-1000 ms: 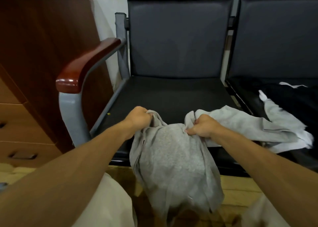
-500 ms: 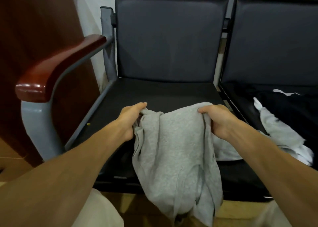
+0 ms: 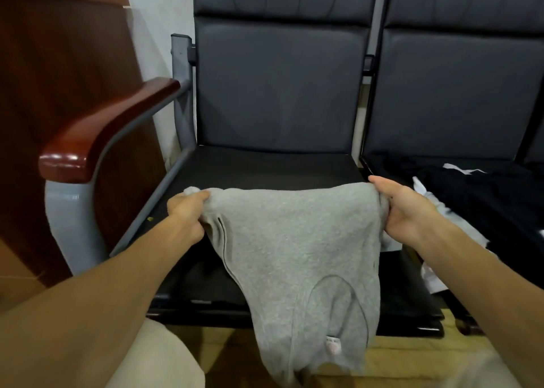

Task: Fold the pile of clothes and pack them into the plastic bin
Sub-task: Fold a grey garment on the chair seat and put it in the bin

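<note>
Grey garment (image 3: 294, 240) hangs from left hand (image 3: 188, 212) and right hand (image 3: 407, 211) (both gripping).

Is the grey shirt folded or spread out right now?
Spread, not folded: the left hand and right hand hold the grey shirt stretched by its top edge, the rest hanging loose.

Garment (image 3: 294, 240) over seat (image 3: 265, 166), armrest (image 3: 103, 131) left (clothes (image 3: 485, 199) right)

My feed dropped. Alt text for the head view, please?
The left hand and right hand grip the top corners of a grey garment, stretched between them above a black chair seat, its lower part hanging past the seat's front edge. Beside it to the right lie dark and pale clothes.
</note>
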`<state>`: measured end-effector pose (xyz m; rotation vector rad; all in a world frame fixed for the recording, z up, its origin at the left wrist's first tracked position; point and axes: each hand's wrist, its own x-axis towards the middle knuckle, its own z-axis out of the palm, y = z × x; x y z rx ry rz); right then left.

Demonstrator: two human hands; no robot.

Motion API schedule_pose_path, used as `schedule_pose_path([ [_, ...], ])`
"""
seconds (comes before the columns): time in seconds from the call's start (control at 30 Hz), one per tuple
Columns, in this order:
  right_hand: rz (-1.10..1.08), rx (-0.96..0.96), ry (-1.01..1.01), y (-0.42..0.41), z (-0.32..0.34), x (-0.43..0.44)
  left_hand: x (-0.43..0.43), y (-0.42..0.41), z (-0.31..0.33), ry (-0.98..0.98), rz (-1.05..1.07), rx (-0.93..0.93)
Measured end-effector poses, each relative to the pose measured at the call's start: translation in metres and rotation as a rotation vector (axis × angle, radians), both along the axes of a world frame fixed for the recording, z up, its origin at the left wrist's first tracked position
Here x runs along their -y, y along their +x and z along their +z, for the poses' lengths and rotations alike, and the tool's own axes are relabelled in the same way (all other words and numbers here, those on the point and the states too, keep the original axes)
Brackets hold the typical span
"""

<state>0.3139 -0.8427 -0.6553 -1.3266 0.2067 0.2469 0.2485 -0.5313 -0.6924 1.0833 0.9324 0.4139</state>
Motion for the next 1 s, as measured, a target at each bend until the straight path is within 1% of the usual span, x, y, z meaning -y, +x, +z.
schedule_pose_path([
  [0.1,-0.01,0.023,-0.07,-0.006,0.001,0.007,0.004,-0.005,0.0,0.054,-0.137,0.019],
  [0.13,-0.021,0.023,-0.094,-0.008,0.001,0.01,0.006,-0.008,0.0,0.127,-0.201,-0.008],
  [0.2,-0.035,0.016,-0.123,-0.013,0.002,0.015,0.007,-0.013,-0.004,0.364,-0.342,-0.154],
  [0.23,-0.034,0.012,-0.129,-0.016,0.003,0.017,0.009,-0.015,-0.005,0.524,-0.393,-0.261],
  [0.3,-0.01,0.015,-0.144,-0.021,0.004,0.019,0.017,-0.023,0.0,0.826,-0.421,-0.481],
  [0.33,0.01,0.027,-0.174,-0.023,0.003,0.02,0.024,-0.028,0.005,0.974,-0.416,-0.511],
  [0.37,0.035,0.045,-0.229,-0.025,0.002,0.02,0.029,-0.031,0.009,1.099,-0.435,-0.461],
  [0.4,0.063,0.068,-0.305,-0.027,0.001,0.02,0.035,-0.034,0.012,1.177,-0.494,-0.347],
  [0.47,0.155,0.104,-0.48,-0.031,-0.002,0.019,0.044,-0.041,0.012,1.205,-0.754,-0.119],
  [0.5,0.216,0.106,-0.565,-0.033,-0.003,0.018,0.049,-0.044,0.008,1.203,-0.909,-0.065],
  [0.57,0.317,0.088,-0.677,-0.036,-0.005,0.016,0.059,-0.05,0.001,1.251,-1.207,-0.06],
  [0.63,0.333,0.088,-0.675,-0.036,-0.008,0.014,0.066,-0.05,-0.004,1.3,-1.372,-0.096],
  [0.7,0.271,0.108,-0.613,-0.033,-0.008,0.012,0.066,-0.046,-0.008,1.335,-1.406,-0.15],
  [0.8,0.155,0.119,-0.504,-0.027,-0.007,0.007,0.057,-0.039,-0.014,1.433,-1.429,-0.296],
  [0.87,0.094,0.131,-0.445,-0.023,-0.007,0.001,0.046,-0.036,-0.017,1.434,-1.433,-0.399],
  [0.93,0.046,0.143,-0.421,-0.018,-0.008,-0.003,0.031,-0.032,-0.019,1.431,-1.377,-0.497],
  [1.0,0.009,0.143,-0.444,-0.01,-0.011,-0.005,0.016,-0.029,-0.021,1.476,-1.286,-0.617],
])
